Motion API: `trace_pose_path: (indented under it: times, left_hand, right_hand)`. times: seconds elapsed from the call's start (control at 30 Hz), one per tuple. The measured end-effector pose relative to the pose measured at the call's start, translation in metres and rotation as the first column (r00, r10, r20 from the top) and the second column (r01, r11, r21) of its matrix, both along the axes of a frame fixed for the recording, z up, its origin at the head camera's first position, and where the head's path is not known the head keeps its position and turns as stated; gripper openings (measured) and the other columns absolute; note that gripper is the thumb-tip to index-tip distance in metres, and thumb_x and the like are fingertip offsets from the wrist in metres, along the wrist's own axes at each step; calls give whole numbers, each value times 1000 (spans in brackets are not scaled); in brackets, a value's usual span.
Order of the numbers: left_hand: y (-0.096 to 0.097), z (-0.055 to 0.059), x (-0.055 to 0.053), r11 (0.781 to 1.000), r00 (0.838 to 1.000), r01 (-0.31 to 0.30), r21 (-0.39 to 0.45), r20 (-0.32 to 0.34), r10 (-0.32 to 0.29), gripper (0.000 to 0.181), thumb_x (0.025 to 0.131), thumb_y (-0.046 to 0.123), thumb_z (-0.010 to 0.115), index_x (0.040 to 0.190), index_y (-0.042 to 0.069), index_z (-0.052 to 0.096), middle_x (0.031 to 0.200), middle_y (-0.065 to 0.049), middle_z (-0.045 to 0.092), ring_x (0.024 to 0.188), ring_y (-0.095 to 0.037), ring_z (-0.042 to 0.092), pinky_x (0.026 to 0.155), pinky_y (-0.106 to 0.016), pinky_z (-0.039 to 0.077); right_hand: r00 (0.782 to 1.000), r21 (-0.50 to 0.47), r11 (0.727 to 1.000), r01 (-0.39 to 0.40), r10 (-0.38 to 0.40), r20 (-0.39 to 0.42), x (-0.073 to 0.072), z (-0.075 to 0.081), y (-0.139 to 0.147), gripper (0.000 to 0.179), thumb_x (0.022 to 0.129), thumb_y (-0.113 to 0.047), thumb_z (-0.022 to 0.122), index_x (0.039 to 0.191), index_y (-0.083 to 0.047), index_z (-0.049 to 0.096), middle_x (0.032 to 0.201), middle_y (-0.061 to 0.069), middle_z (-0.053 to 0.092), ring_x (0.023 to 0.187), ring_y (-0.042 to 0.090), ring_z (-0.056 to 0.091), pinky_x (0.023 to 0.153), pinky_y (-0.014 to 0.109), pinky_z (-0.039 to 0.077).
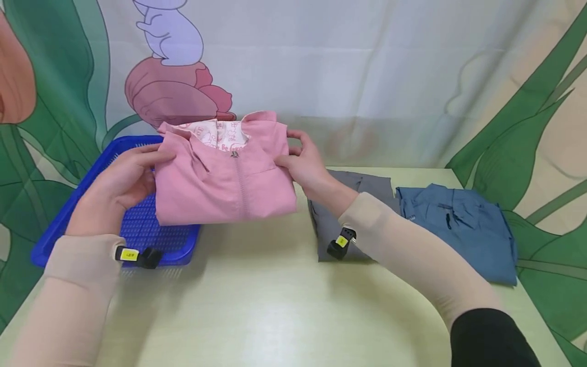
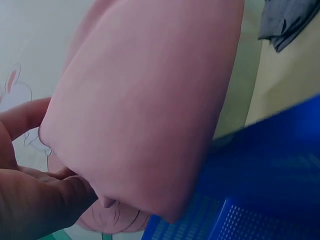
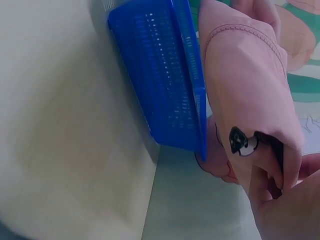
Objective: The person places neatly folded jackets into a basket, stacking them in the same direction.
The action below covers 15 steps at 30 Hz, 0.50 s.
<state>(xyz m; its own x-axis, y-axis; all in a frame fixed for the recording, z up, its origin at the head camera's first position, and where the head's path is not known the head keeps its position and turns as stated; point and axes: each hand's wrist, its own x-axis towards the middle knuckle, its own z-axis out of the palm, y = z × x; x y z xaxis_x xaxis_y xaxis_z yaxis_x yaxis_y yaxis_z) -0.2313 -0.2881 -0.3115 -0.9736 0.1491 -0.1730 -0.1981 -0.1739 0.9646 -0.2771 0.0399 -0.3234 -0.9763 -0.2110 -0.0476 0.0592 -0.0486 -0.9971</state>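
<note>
A folded pink jacket (image 1: 197, 193) with a front zipper and a white, pink-printed lining is held up between both hands. My left hand (image 1: 121, 183) pinches its left edge, thumb on the front. At the right edge, my right hand (image 1: 309, 165) grips the cloth between thumb and fingers. The left wrist view shows the jacket's smooth end (image 2: 140, 110) beside the left hand (image 2: 45, 195). In the right wrist view, a small black-and-white figure marks the jacket (image 3: 245, 90) near the right hand (image 3: 292, 202). The jacket overlaps the blue basket (image 1: 183, 255) in the head view.
The blue plastic basket stands at the table's left. On the right lie a folded grey garment (image 1: 327, 224) and, beside it, a folded blue garment (image 1: 472, 239). A printed curtain (image 1: 330, 76) hangs behind the pale table (image 1: 257, 306).
</note>
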Motion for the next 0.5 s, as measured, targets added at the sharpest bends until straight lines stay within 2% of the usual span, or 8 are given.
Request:
trace_pose_path:
  times: [0.1,0.3,0.5]
  left_hand:
    - [-14,0,-2,1000,1000,-3,1,-7,3,26,103,18,64,128,12,57,112,3,67,96,-11,67,82,-26,57]
    - [-44,-1,-3,999,999,-34,9,35,34,13,103,18,63,114,19,70,112,7,67,98,-9,66,82,-25,57]
    - [-71,-2,-4,999,999,-19,44,41,17,21,106,15,56,104,19,76,108,8,69,98,-8,66,81,-25,56]
  right_hand:
    - [1000,-1,1000,-15,15,3,-1,0,-12,61,97,4,64,150,-14,40,119,16,65,102,28,67,81,38,59]
    - [999,-5,999,-50,50,12,-3,-2,-39,61,97,-1,67,150,-15,40,117,14,66,96,28,69,78,38,60]
    - [992,-66,993,-102,106,69,-5,-3,-61,56,99,-5,65,148,-16,41,116,11,63,90,23,68,76,36,59]
